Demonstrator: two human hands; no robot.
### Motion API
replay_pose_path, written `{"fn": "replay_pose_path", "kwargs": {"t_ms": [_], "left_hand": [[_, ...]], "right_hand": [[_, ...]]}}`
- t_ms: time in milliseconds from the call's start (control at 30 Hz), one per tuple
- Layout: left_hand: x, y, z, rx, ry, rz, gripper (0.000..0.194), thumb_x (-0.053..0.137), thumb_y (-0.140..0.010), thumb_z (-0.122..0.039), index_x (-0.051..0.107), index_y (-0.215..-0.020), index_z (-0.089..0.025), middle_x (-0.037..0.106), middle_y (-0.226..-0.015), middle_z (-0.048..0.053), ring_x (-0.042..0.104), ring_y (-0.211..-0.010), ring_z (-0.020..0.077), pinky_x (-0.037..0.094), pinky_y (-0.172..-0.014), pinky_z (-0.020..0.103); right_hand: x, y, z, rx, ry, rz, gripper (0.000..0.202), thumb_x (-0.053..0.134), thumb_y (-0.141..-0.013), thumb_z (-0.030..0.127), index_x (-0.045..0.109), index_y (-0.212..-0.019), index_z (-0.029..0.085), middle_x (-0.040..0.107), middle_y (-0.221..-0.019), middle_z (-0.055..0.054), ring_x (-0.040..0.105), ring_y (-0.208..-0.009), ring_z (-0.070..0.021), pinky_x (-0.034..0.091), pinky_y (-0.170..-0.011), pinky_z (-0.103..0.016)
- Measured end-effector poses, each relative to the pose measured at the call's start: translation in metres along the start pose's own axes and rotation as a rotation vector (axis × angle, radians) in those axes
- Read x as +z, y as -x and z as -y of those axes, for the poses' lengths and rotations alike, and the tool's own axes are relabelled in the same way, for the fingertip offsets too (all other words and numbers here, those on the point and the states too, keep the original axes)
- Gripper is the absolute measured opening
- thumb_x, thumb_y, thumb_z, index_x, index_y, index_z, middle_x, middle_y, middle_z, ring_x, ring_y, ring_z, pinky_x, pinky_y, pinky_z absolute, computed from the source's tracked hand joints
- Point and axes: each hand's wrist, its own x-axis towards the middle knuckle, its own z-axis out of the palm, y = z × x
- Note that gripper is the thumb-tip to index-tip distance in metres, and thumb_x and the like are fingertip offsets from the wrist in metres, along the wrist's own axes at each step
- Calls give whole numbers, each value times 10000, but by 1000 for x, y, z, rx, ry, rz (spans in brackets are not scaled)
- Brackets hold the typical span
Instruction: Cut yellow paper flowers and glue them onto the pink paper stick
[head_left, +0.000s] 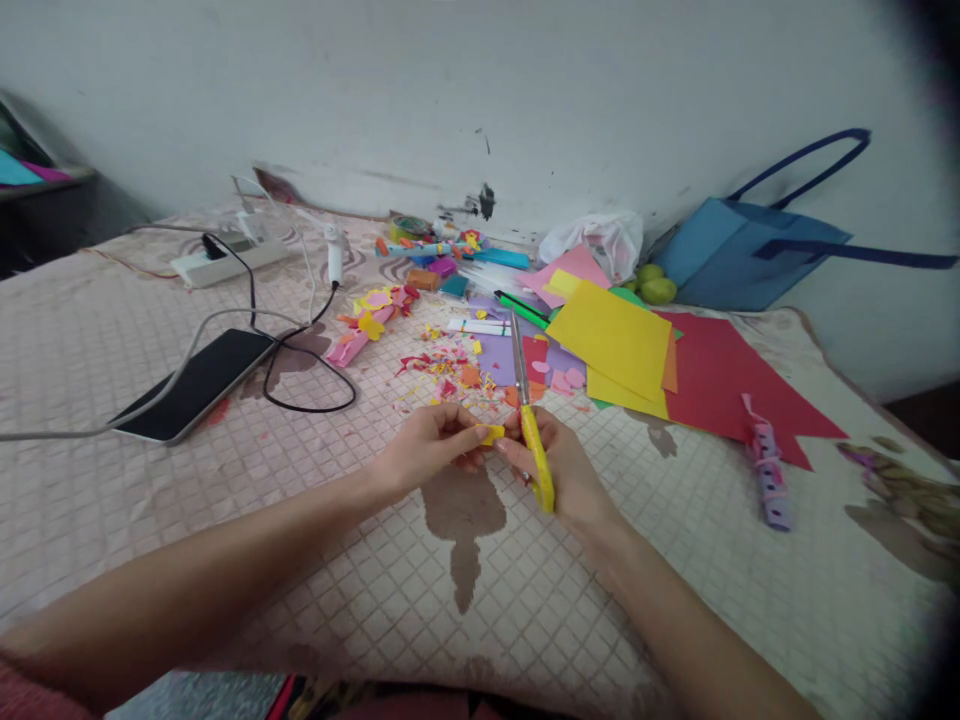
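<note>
My right hand [564, 466] holds yellow-handled scissors [529, 420], whose closed blades point away from me toward the coloured paper. A small yellow paper piece [491, 434] is pinched in the fingers of my left hand [433, 444], and the fingertips of both hands meet at it. Both hands hover just above the quilted pink bedspread [315, 560], right behind a scatter of paper scraps [457, 370].
Sheets of yellow, red and purple paper [611, 345] lie ahead on the right. A phone [196, 382] on a charging cable and a power strip [229, 260] lie left. Markers and glue [442, 255] sit near the wall, a blue bag [742, 255] far right, a paper chain [769, 470] right.
</note>
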Motion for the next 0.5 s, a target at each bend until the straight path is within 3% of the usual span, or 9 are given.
{"fn": "replay_pose_path", "kwargs": {"t_ms": [500], "left_hand": [[-1,0,1,15,5,-27,214,644,-749,-306,548,-699,-122,610,-584,-4,569,-532,73,455,-543,191]], "right_hand": [[-3,-1,-1,12,-18,-29,334,750,-593,340,501,-773,211,492,-610,67,390,-413,-53,326,-372,-199]]}}
